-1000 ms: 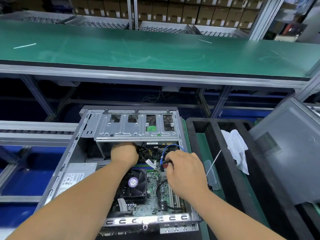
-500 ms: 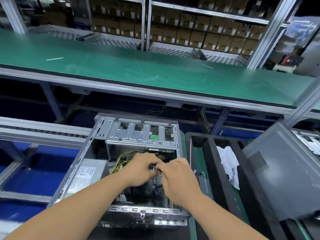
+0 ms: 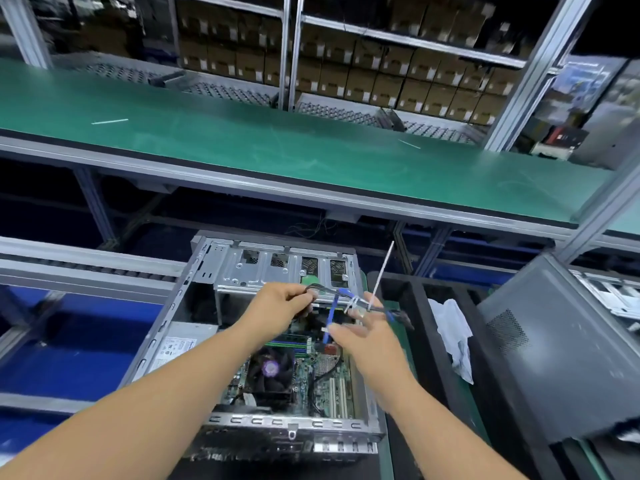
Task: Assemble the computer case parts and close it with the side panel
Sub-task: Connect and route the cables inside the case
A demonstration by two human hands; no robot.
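1. A factory line: racks of brown cardboard boxes [image 3: 398, 74] fill the far wall, and a long green tabletop [image 3: 277, 143] runs across in front of them on a metal frame.
2. At the right, a grey side panel [image 3: 561, 348] leans tilted over a black tray [image 3: 485, 393], well apart from the case.
3. The open computer case [image 3: 214, 341] lies near, centre, its silver drive cage [image 3: 277, 268] at the far end and the motherboard [image 3: 322, 379] with a black fan [image 3: 272, 372] showing inside.
4. A white cloth [image 3: 453, 337] lies crumpled in the tray, between the case and the panel.
5. The left hand [image 3: 277, 308] hovers over the case with its fingers curled round a bundle of black and blue cables [image 3: 332, 299].
6. The right hand [image 3: 367, 337] is blurred; its fingers look spread beside the bundle, touching it near a white cable tie [image 3: 379, 275] whose tail sticks up. I cannot tell whether it pinches anything.
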